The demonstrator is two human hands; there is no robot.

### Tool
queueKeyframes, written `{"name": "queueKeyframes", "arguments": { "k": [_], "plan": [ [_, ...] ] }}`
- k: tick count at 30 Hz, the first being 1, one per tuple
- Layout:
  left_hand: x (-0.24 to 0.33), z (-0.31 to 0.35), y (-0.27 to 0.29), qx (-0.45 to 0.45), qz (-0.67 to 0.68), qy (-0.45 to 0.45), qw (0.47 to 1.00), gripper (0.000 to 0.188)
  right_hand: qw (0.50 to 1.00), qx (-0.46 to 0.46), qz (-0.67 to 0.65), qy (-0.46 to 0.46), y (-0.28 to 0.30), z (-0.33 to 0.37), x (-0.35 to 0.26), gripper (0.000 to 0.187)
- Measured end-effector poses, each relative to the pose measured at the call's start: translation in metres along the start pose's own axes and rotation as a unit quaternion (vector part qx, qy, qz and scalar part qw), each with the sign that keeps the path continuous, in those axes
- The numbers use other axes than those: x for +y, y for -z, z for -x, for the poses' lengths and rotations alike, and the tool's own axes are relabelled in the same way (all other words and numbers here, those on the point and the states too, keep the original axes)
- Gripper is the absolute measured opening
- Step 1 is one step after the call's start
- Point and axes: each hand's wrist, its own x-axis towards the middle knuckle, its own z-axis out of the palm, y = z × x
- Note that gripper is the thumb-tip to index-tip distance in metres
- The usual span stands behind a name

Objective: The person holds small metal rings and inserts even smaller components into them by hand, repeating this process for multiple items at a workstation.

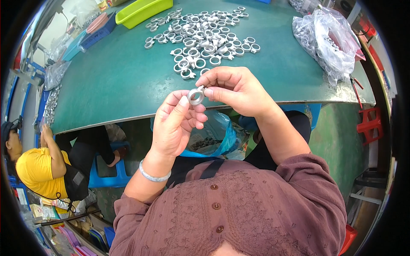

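A silver metal ring clamp [191,101] with a small lug is held up just over the table's near edge. My left hand [171,123] grips its side between thumb and fingers, the other fingers curled loosely below. At the lug, my right hand [239,91] pinches with thumb and forefinger; whether a small part sits between those fingertips is hidden. Beyond my hands, many similar ring clamps [200,63] lie in a loose pile on the green table [115,89].
A yellow-green tray [145,13] and blue bin [99,34] stand far left. Clear plastic bags of parts [329,42] sit at the right. An open blue bag [228,143] hangs below the table edge. A person in yellow [40,170] works at the left. A red stool [370,123] stands right.
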Motion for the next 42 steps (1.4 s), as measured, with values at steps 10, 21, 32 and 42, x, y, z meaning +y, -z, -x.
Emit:
{"name": "queueKeyframes", "arguments": {
  "k": [10, 21, 32, 42],
  "plan": [
    [-0.003, -0.001, -0.002, 0.044, -0.090, -0.072, 0.992, 0.031, 0.998, -0.019, 0.044, 0.038, 0.001, 0.001, 0.002, 0.016],
    [-0.012, 0.000, 0.002, 0.014, -0.262, -0.262, 0.929, 0.039, 0.999, -0.027, -0.019, 0.011, -0.004, -0.001, 0.000, 0.027],
    [-0.005, 0.010, 0.018, -0.039, -0.428, -0.161, 0.888, 0.028, 0.916, 0.080, 0.367, 0.142, 0.008, -0.019, 0.020, 0.024],
    [-0.008, 0.008, 0.023, -0.014, -0.602, -0.160, 0.782, 0.017, 0.809, 0.035, 0.575, 0.116, 0.005, -0.023, 0.024, 0.030]
  ]
}}
